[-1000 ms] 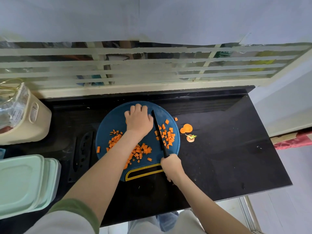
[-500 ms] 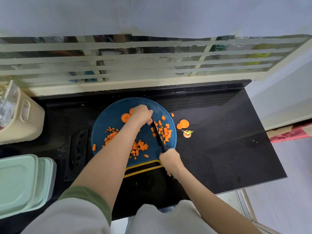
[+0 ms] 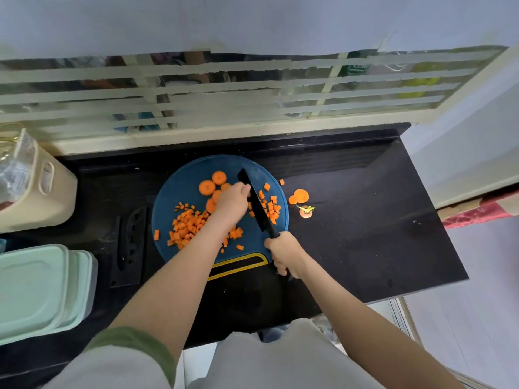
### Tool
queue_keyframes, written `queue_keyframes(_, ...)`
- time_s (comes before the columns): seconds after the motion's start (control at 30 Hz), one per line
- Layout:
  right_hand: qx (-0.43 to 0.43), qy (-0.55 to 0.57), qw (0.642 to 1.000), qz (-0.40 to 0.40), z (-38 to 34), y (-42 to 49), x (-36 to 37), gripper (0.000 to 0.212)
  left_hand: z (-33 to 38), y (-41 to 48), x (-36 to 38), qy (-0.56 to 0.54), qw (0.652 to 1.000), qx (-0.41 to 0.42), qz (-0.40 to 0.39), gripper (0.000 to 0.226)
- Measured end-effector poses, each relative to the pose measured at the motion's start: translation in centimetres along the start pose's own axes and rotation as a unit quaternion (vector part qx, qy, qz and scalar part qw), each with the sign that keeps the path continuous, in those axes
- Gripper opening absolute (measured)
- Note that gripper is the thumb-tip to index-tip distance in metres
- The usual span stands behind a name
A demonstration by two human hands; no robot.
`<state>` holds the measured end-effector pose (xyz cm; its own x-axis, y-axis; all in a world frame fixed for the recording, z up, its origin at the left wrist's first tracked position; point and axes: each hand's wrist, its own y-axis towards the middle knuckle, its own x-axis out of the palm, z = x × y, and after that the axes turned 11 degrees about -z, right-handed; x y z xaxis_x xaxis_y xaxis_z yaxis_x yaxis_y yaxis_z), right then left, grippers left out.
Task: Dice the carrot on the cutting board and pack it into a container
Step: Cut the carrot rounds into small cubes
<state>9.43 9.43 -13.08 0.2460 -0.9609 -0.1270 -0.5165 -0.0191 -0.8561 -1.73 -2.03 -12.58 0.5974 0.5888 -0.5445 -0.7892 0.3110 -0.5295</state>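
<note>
Carrot slices (image 3: pixel 207 188) lie flat on the cutting board (image 3: pixel 179 186), strung out from under my left hand (image 3: pixel 231 202) away to its left. That hand's bent over them and I can't tell if it grips. The knife (image 3: pixel 257 202) sits just right of its knuckles, blade pointing away, with my right hand (image 3: pixel 285 252) wrapped round the handle. Diced carrot (image 3: pixel 188 226) is heaped both sides of the blade. The stacked containers (image 3: pixel 36 284) are well off left on the desk (image 3: pixel 351 220).

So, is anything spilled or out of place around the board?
Yes. Two carrot slices and the stem end lie on the black counter, right of the board. One cube sits at or just off its right rim. The other carrot in view is on the board.
</note>
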Motion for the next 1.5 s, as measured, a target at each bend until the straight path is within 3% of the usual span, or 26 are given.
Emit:
queue_keyframes(0.17, -0.030, 0.092, 0.991, -0.089, 0.2, -1.8, -1.0, 0.030, -1.2, -3.4, 2.7, -0.089, 0.994, 0.012, 0.062, 0.032)
queue_keyframes(0.3, -0.075, 0.122, 0.976, -0.163, -0.2, -2.8, -1.5, 0.041, -0.6, -5.2, 2.7, -0.182, 0.983, -0.021, 0.012, 0.036)
queue_keyframes(0.43, -0.101, 0.161, 0.955, -0.226, -0.5, -3.5, -1.9, 0.040, 0.5, -6.3, 2.0, -0.332, 0.943, -0.008, 0.017, 0.024)
queue_keyframes(0.63, -0.087, 0.164, 0.947, -0.263, -1.1, -4.1, -2.7, 0.045, -0.2, -6.6, 0.2, -0.427, 0.904, -0.026, -0.009, 0.032)
queue_keyframes(0.77, -0.079, 0.161, 0.946, -0.270, -1.2, -3.3, -2.3, 0.043, -1.7, -6.4, -0.9, -0.498, 0.864, -0.071, 0.022, 0.023)
queue_keyframes(0.87, -0.073, 0.163, 0.952, -0.250, -1.0, -2.7, -2.0, 0.043, -3.2, -6.3, -1.3, -0.424, 0.901, -0.086, 0.027, 0.023)
queue_keyframes(1.0, -0.068, 0.179, 0.952, -0.238, -0.7, -2.0, -1.6, 0.045, -4.9, -6.1, -1.6, -0.175, 0.979, -0.102, 0.037, 0.024)
queue_keyframes(1.17, -0.056, 0.223, 0.932, -0.279, -0.4, -1.5, -1.1, 0.042, -5.0, -6.1, -1.9, -0.100, 0.983, -0.126, 0.089, 0.024)
queue_keyframes(1.27, -0.057, 0.254, 0.916, -0.306, -0.2, -1.1, -1.1, 0.039, -3.3, -6.3, -1.9, -0.169, 0.971, -0.119, 0.118, 0.034)
queue_keyframes(1.33, -0.056, 0.268, 0.907, -0.320, -0.1, -0.9, -1.2, 0.039, -2.1, -6.0, -1.9, -0.366, 0.919, -0.119, 0.084, 0.044)
queue_keyframes(1.4, -0.056, 0.275, 0.898, -0.338, 0.0, -0.7, -1.2, 0.039, -1.6, -6.0, -1.9, -0.586, 0.802, -0.112, -0.019, 0.054)
queue_keyframes(1.43, -0.057, 0.278, 0.892, -0.351, 0.0, -0.6, -1.2, 0.039, -1.6, -6.2, -1.8, -0.650, 0.750, -0.104, -0.061, 0.059)
queue_keyframes(1.5, -0.058, 0.287, 0.878, -0.378, -0.1, -0.5, -1.2, 0.038, -1.9, -6.3, -1.5, -0.719, 0.680, -0.085, -0.116, 0.068)
